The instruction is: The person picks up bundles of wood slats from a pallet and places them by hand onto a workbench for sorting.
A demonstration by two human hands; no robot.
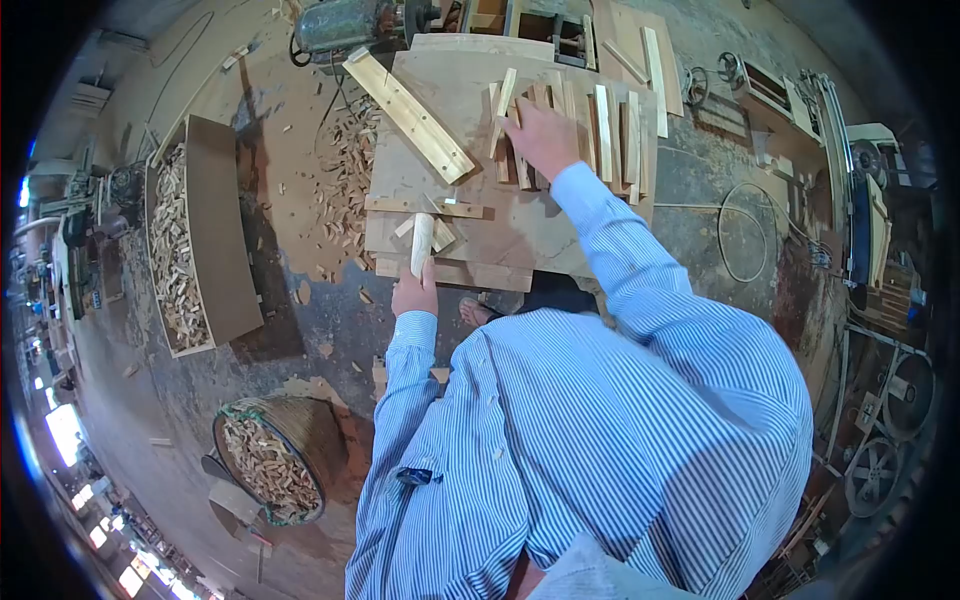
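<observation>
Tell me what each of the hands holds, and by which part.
The left hand grips a short pale wooden piece by its near end. The right hand rests on the row of wood strips; whether it grips one cannot be told.

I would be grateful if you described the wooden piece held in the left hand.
The wooden piece is a short, pale, smooth stick of light wood with a rounded upper end. The left hand grips its lower end, holding it roughly upright over the near edge of the wooden worktable, beside small offcuts.
</observation>
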